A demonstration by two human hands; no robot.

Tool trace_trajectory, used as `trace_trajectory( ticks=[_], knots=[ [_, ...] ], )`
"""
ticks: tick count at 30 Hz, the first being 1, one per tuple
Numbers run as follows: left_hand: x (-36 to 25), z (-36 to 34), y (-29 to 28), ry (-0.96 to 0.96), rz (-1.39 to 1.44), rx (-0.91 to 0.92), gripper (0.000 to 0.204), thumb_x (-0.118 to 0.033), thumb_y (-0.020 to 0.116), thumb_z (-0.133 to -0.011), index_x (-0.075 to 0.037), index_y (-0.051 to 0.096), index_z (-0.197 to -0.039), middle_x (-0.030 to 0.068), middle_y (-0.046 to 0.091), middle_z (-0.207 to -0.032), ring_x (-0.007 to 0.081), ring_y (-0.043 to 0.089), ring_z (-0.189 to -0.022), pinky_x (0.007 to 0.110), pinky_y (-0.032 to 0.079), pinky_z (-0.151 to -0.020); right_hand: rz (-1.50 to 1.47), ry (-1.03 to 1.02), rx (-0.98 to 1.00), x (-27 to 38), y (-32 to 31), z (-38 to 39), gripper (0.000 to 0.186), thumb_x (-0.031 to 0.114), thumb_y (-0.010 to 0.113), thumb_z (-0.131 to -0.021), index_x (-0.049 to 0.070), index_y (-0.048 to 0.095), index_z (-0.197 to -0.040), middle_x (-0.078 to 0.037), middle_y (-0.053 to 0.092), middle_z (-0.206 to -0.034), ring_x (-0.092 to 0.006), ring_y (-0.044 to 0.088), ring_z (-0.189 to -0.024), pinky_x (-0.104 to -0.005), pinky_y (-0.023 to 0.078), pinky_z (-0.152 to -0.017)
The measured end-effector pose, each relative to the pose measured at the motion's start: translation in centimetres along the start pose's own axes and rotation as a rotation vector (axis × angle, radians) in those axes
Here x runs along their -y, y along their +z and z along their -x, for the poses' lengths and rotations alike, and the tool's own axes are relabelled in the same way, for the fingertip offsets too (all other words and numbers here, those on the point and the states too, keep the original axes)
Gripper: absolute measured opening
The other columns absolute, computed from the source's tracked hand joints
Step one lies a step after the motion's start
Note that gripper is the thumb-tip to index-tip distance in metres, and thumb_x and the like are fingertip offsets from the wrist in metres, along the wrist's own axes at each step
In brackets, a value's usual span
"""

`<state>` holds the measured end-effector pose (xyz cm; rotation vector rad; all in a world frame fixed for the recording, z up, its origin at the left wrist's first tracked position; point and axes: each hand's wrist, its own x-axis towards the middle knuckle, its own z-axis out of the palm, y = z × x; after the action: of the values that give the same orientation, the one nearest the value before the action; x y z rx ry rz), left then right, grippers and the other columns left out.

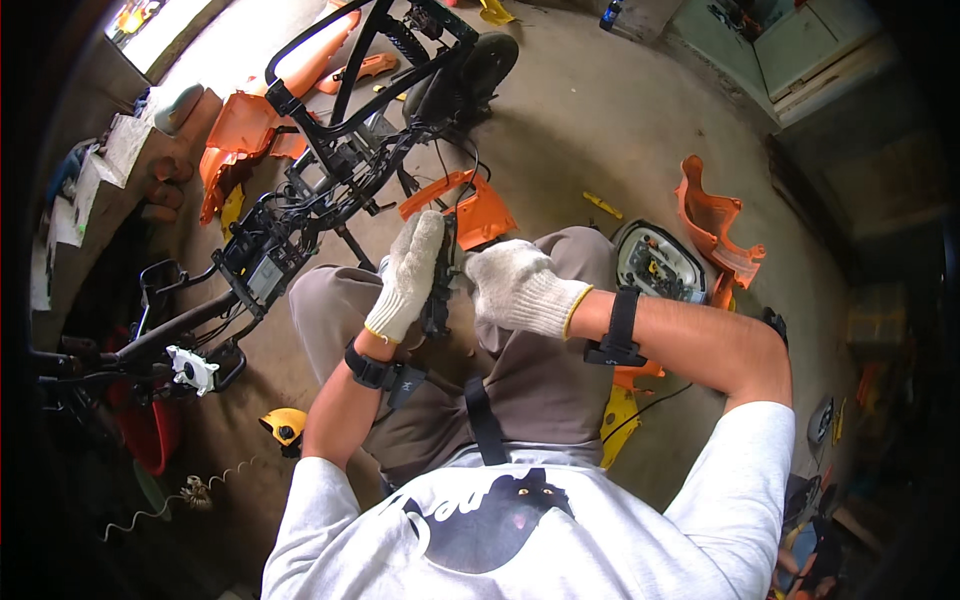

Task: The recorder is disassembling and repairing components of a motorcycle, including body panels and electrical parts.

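Observation:
White knit gloves cover both my hands. My left hand (410,272) is closed along a long, narrow black part (437,308), held upright above my lap. Its exact kind I cannot make out. Beside it, my right hand (522,288) has its fingers curled together near the part's right side, and whatever they pinch is hidden. Just beyond both hands lies an orange body panel (474,212), with dark cables hanging over it. A stripped scooter frame (330,180) with bare wiring stands to my left.
A wheel (465,80) sits at the frame's far end. Orange fairings (238,130) lie beyond the frame, and another curved orange panel (715,220) is at right. Near my right knee rests a white-rimmed shell (660,262). A yellow tape measure (285,427) lies at left.

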<state>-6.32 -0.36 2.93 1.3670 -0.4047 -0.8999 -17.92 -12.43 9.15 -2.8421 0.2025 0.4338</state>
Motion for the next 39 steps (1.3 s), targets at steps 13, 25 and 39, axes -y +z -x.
trace_trajectory(
  ticks=[13, 25, 39],
  knots=[
    [-1.0, -0.1, 0.1, -0.109, 0.125, -0.139, 0.044, -0.051, 0.051, -0.101, -0.008, 0.06, -0.1, 0.0027, 0.06, -0.072, 0.0112, 0.056, -0.055, 0.025, 0.046, -0.049, 0.075, -0.315, -0.499, -1.8, 2.6, -1.0, 0.013, 0.019, 0.066, -0.078, 0.012, 0.063, -0.088, -0.008, 0.066, -0.08, -0.0272, 0.066, -0.078, -0.0425, 0.048, -0.072],
    [-0.3, 0.2, 0.0, 0.272, -0.097, 0.013, 0.035, -0.038, 0.048, -0.105, -0.005, 0.057, -0.112, -0.0005, 0.057, -0.079, 0.0071, 0.053, -0.066, 0.024, 0.045, -0.058, -1.774, 0.349, 0.589, -3.9, 0.9, -0.9, 0.035, 0.036, 0.053, -0.102, 0.004, 0.065, -0.095, 0.009, 0.036, -0.058, -0.0033, 0.027, -0.046, -0.023, 0.018, -0.043],
    [0.2, 0.2, 0.0, 0.168, -0.194, 0.023, 0.036, -0.038, 0.047, -0.105, -0.005, 0.059, -0.111, 0.0006, 0.056, -0.087, 0.0099, 0.049, -0.08, 0.027, 0.043, -0.072, -0.574, 0.182, -0.135, -1.3, 4.6, -1.2, 0.026, 0.017, 0.06, -0.079, 0.0, 0.07, -0.095, -0.025, 0.069, -0.093, -0.0405, 0.068, -0.089, -0.047, 0.054, -0.079]
  ],
)
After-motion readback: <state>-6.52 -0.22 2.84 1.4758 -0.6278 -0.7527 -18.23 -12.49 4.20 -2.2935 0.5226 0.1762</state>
